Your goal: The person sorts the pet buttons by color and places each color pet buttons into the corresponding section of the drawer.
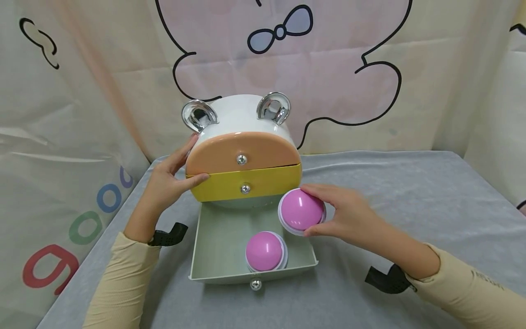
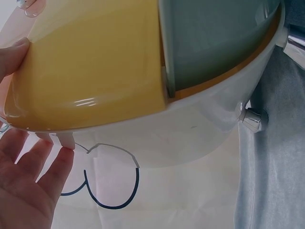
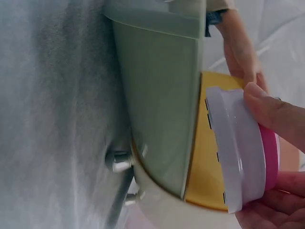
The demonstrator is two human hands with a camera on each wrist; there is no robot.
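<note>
A small drawer cabinet with a white shell, silver ears and a peach top drawer stands on the table. Its yellow middle drawer is closed, while the pale green bottom drawer is pulled out. My left hand grips the cabinet's left side, thumb on the yellow front and fingers on the white shell. Between thumb and fingers, my right hand holds a round pink-topped, white-rimmed object over the drawer's right back corner. A similar pink-topped object lies inside near the drawer's front.
A grey cloth covers the table. Behind the cabinet hangs a cream and pink printed curtain. Silver feet lift the cabinet off the cloth, and a silver knob sticks out from the green drawer's front.
</note>
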